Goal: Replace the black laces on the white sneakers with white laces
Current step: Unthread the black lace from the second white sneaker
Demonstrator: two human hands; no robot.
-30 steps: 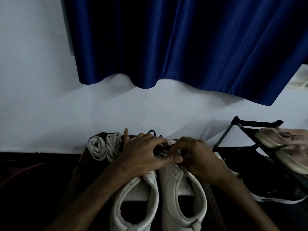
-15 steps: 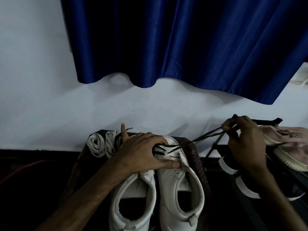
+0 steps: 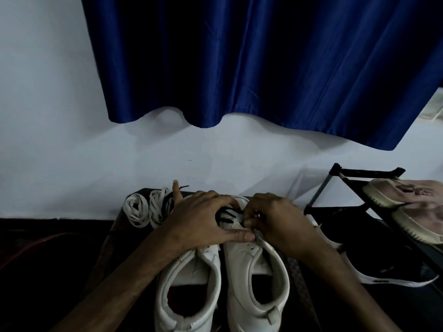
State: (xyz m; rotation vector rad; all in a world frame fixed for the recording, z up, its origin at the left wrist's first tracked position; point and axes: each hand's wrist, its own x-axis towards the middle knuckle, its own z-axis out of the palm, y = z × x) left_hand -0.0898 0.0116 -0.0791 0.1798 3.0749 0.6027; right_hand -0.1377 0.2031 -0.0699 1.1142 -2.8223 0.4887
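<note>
Waiting coiled at ten o'clock of the pair, untouched on the desk (image 3: 298, 271): white laces (image 3: 143, 210). Showing bare top eyelets on the left sneaker (image 3: 191, 283), front hidden under the left grip (image 3: 203, 219), curled over the toes with thumb pinning the right sneaker (image 3: 256, 283). Threaded low there, black lace (image 3: 225, 215), pinched by the right grip (image 3: 280, 221). Early going by the look, with relacing all ahead. Crowding any sideways pull at three o'clock: shoe rack (image 3: 347, 173), beige shoes (image 3: 407, 212), black shoe (image 3: 383, 267).
</note>
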